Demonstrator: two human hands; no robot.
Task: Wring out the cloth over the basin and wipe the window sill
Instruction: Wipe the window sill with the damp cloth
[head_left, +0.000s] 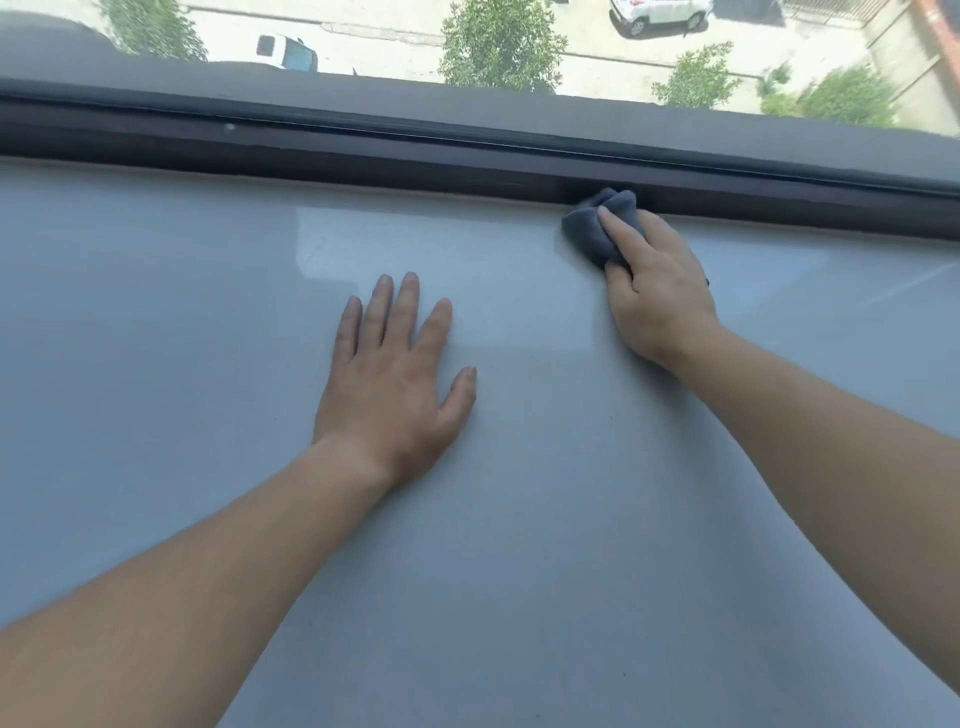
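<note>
A wide, pale grey window sill (182, 338) fills most of the view. My right hand (657, 291) presses a bunched dark blue-grey cloth (589, 228) onto the sill's far edge, right against the dark window frame (363, 156). Its index finger lies on top of the cloth. My left hand (392, 374) rests flat on the sill to the left, palm down, fingers spread, holding nothing. No basin is in view.
The dark frame runs across the whole far edge of the sill. Behind the glass, far below, are a street, trees (501, 44) and parked cars (660, 13). A glossy patch of reflected light (415, 244) lies on the sill between the two hands.
</note>
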